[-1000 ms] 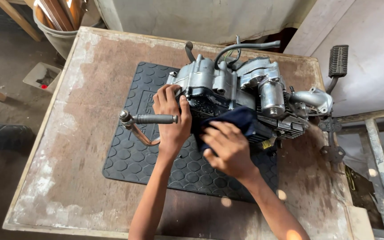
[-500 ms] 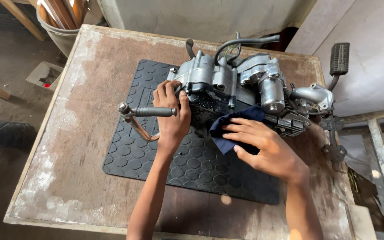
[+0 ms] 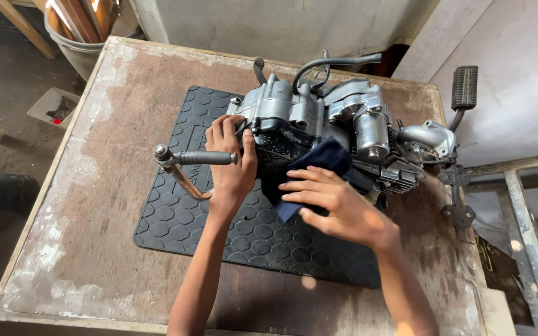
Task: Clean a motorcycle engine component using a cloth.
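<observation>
We're bracing the engine with our left hand, right hand pressing the cloth flat against it; best rubbing firmly.

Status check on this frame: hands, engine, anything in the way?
Left hand braces engine. Right hand presses dark blue cloth against it. Kick lever juts beside left hand.
</observation>
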